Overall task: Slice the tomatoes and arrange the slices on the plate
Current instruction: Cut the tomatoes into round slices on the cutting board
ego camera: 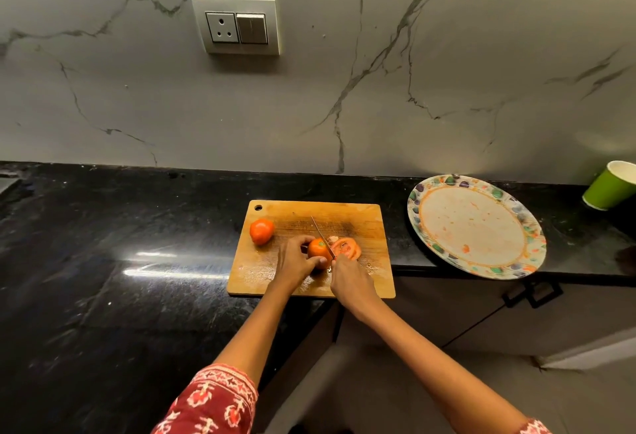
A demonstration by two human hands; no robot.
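Observation:
A wooden cutting board (347, 220) lies on the black counter. My left hand (295, 261) grips an orange-red tomato (317, 250) near the board's middle. My right hand (349, 278) holds a knife (320, 234), its blade set against the tomato's right side and pointing away from me. Cut tomato slices (347, 247) lie flat just right of the blade. A whole tomato (261, 231) sits at the board's far left. A round plate (476, 225) with a coloured floral rim stands to the right of the board, holding only smears of juice.
A green paper cup (611, 190) leans at the far right by the marble wall. A wall socket and switch (236, 25) sit above the counter. The board's near edge and the plate's near rim overhang the counter front, above cabinet doors with a black handle (531, 294).

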